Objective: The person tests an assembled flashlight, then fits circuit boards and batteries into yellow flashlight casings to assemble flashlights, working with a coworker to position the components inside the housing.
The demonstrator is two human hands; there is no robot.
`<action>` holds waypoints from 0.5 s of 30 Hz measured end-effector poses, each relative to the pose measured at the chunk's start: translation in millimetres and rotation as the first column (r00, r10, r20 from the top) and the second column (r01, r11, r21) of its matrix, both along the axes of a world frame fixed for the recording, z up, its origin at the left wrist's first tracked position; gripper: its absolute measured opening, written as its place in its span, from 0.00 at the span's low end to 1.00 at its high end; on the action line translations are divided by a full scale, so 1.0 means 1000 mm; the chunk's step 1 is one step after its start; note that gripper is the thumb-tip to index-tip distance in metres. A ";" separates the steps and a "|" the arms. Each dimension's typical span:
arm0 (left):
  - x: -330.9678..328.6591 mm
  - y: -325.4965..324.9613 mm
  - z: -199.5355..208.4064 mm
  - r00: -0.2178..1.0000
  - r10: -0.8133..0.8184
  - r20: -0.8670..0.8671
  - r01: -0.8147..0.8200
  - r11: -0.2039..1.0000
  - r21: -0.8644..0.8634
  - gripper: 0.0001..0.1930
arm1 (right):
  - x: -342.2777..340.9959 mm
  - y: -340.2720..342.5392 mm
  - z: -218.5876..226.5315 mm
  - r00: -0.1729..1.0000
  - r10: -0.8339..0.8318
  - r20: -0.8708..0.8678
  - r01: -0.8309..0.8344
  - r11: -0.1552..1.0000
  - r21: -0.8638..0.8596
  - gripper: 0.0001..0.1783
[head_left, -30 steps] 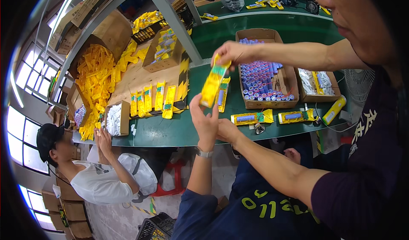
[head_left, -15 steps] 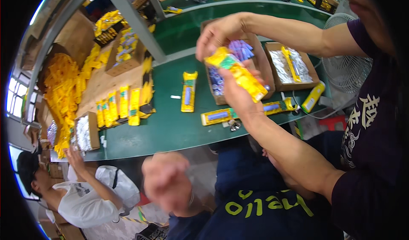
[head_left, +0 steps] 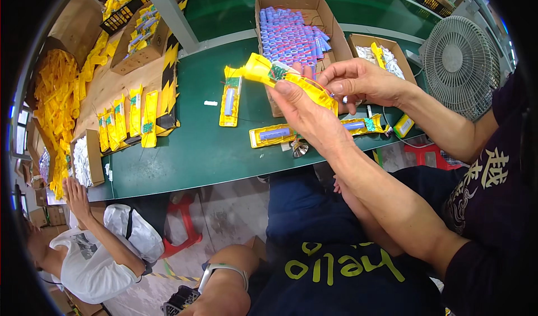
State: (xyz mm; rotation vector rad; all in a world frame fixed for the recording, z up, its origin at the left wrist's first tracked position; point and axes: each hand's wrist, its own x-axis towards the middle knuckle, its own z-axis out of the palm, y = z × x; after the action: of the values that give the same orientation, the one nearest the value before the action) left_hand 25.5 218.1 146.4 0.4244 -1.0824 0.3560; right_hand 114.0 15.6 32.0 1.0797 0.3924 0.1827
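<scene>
My left hand [head_left: 244, 254], with a pale wristband behind it, is low in front of my body beside my dark shirt. Its fingers are turned away and hidden. Only the fingertips of my right hand [head_left: 337, 185] show, slightly apart over my dark trousers; a co-worker's forearm covers the rest, and nothing shows in them. Both are below the table edge. Over the table, the co-worker's two hands [head_left: 314, 106] hold a long yellow plastic casing [head_left: 259, 68] with a green circuit board and thin wires. Half casings with a blue cell [head_left: 228, 100] and a reflector [head_left: 300, 148] lie nearby.
A carton of purple-blue cells [head_left: 286, 33] stands on the green table [head_left: 168, 173]. Behind the co-worker's arm is a fan [head_left: 459, 61]. Several yellow casings [head_left: 134, 111] stand in a row at the left, beyond a box of white parts [head_left: 87, 159]. Another person [head_left: 92, 260] sits at the left.
My left hand has dropped from in front of me toward my body. The co-worker's far hand has come back to the casing's near end, at its wires. The view has shifted.
</scene>
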 end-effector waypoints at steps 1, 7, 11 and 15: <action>0.000 0.000 0.000 1.000 0.002 -0.007 -0.002 1.000 -0.001 0.15 | -0.003 -0.003 0.002 1.000 -0.009 0.009 0.008 0.996 0.083 0.31; 0.007 0.002 0.000 0.990 -0.137 -0.045 0.140 0.988 0.059 0.13 | -0.003 -0.014 0.000 0.999 0.000 0.044 -0.013 0.957 0.289 0.30; 0.008 -0.007 -0.002 0.983 -0.160 -0.091 0.162 0.987 0.015 0.10 | -0.005 -0.019 -0.006 1.000 0.006 -0.010 -0.005 0.988 0.157 0.18; 0.013 -0.003 -0.011 0.976 -0.195 -0.100 0.202 0.977 0.074 0.12 | -0.018 -0.014 -0.001 0.987 -0.158 0.042 0.125 0.895 0.428 0.19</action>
State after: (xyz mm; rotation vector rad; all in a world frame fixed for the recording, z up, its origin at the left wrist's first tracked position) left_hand 38.7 215.6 135.8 0.3992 -1.0419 0.1130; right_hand 95.5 1.1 31.3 1.5224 0.2058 0.1833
